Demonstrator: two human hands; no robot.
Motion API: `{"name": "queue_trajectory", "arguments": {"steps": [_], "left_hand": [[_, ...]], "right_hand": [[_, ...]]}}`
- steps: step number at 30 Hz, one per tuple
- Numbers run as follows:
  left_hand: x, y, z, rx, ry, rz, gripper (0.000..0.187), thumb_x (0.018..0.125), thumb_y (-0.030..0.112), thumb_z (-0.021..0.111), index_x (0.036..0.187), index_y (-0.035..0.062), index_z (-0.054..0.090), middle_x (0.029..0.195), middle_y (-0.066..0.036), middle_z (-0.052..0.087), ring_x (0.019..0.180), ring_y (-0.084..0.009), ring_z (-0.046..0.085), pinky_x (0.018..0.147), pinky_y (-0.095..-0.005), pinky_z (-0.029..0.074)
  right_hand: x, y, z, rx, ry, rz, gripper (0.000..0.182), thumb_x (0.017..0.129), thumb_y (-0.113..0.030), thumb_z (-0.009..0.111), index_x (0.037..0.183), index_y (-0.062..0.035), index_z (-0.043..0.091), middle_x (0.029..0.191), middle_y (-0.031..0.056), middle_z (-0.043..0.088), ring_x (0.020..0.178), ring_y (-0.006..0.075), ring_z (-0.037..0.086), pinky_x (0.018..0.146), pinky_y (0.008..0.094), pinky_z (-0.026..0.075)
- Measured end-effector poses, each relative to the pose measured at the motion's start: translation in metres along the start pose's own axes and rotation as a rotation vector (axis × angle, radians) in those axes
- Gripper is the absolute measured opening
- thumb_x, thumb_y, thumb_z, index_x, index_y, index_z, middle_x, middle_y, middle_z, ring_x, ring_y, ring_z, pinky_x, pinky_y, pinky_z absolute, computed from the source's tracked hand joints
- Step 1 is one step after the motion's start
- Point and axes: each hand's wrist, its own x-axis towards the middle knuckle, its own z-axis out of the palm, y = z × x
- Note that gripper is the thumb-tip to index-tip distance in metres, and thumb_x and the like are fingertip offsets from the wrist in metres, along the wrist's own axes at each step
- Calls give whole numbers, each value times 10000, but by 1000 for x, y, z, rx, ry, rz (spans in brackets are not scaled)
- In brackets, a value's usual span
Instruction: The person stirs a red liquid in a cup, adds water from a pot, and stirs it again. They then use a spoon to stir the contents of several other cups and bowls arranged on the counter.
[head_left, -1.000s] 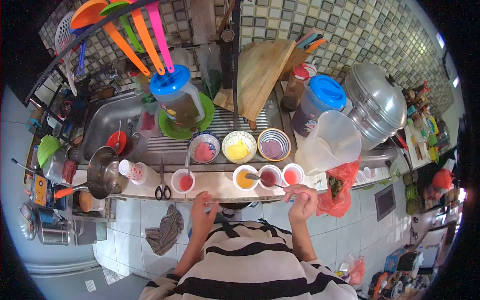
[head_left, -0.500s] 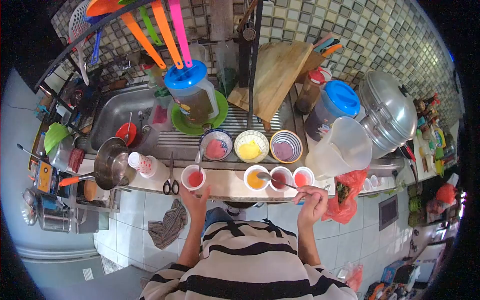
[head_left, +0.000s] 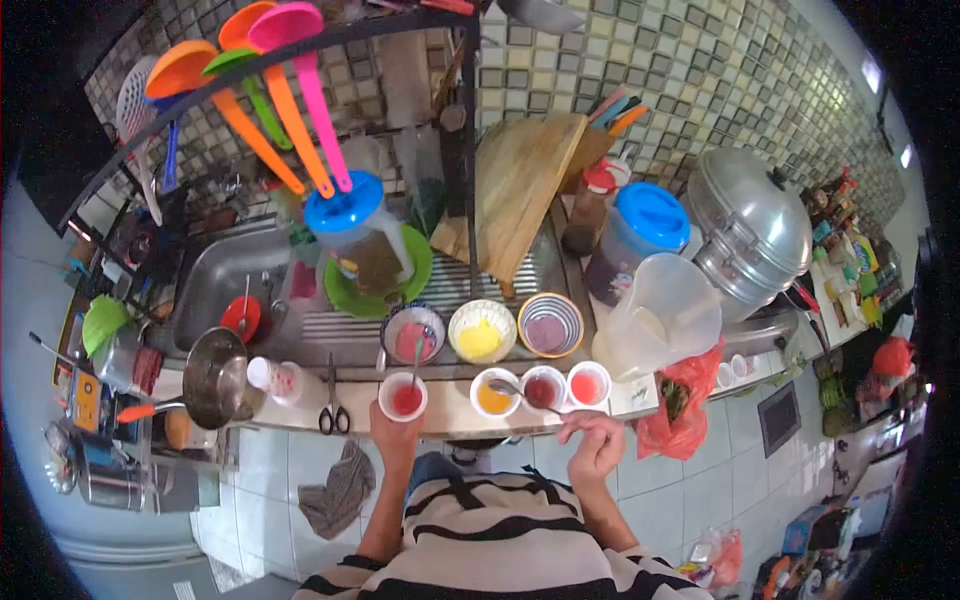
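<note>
My left hand (head_left: 396, 432) is wrapped around a small white cup (head_left: 388, 394) of red liquid at the counter's front edge. A spoon handle (head_left: 416, 360) rises from that cup, in front of a blue-patterned bowl (head_left: 401, 326) with pink contents. My right hand (head_left: 597, 446) is closed at the end of a metal spoon (head_left: 507, 387). The spoon's head hangs over a cup of orange liquid (head_left: 492, 400), and its handle passes across a cup of dark red liquid (head_left: 543, 391). Beside them stands a cup of lighter red liquid (head_left: 589, 384).
Behind the cups stand a bowl with yellow contents (head_left: 481, 340) and a striped bowl with purple contents (head_left: 548, 335). Scissors (head_left: 333, 415), stacked cups (head_left: 285, 381) and a saucepan (head_left: 214, 378) are left. A clear jug (head_left: 660, 320) and red plastic bag (head_left: 683, 420) are right.
The camera view has tilted and shifted. My left hand has closed more around its cup. The spoon in my right hand has moved slightly left, its head now over the orange cup.
</note>
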Motion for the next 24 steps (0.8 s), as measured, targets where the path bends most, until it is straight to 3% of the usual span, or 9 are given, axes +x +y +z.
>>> {"name": "queue_trajectory", "arguments": {"steps": [3, 6, 13, 20, 24], "left_hand": [[-1, 10, 3, -1, -31, -16, 425, 630, 109, 734, 1000, 23, 543, 934, -125, 544, 884, -279, 550, 757, -355, 436], [1, 12, 6, -2, -44, -17, 421, 629, 102, 728, 999, 21, 543, 932, -129, 547, 880, -290, 548, 758, -357, 435], [1, 7, 8, -33, -71, -1, 452, 625, 96, 723, 1028, 17, 533, 948, -131, 545, 892, -300, 546, 774, -357, 434], [0, 14, 13, -31, -147, -41, 470, 625, 107, 727, 1043, 24, 528, 978, -134, 533, 908, -299, 545, 781, -362, 435], [-4, 10, 20, -49, -157, -34, 493, 620, 120, 734, 1053, 23, 522, 990, -134, 532, 911, -302, 544, 786, -364, 434]], "right_hand": [[-1, -1, -1, 11, -55, -6, 170, 937, -136, 370, 917, 18, 438, 830, 203, 604, 585, 167, 566, 507, 264, 477], [-11, 0, 2, 80, 25, -36, 172, 936, -137, 372, 918, 19, 442, 823, 203, 607, 592, 168, 573, 506, 267, 479], [-12, 0, 4, -15, -15, 16, 149, 928, -110, 378, 914, 20, 450, 819, 208, 610, 580, 174, 580, 488, 263, 479], [14, 23, 17, -126, -142, 47, 76, 859, -11, 469, 829, 17, 533, 740, 101, 628, 532, 104, 563, 473, 224, 459], [62, 35, 29, -148, -318, 393, 82, 870, -58, 488, 857, 4, 539, 697, 68, 610, 514, 100, 558, 468, 226, 453]]}}
